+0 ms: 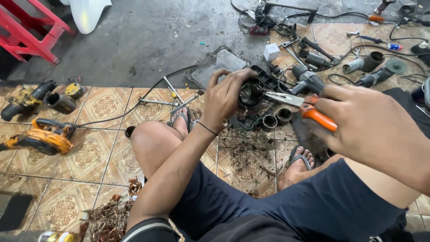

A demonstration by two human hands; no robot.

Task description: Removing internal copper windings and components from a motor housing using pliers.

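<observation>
Gripping round black motor housing (251, 95), orange-handled pliers (298, 105).

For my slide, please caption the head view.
Left hand grips a black motor part; right hand works orange-handled pliers into it.

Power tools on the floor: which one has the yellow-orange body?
The blower-like tool at far left, lying on the patterned tiles by the person's knee. The other tools, up by the right hand and its pliers, are dark grey or black.
</observation>
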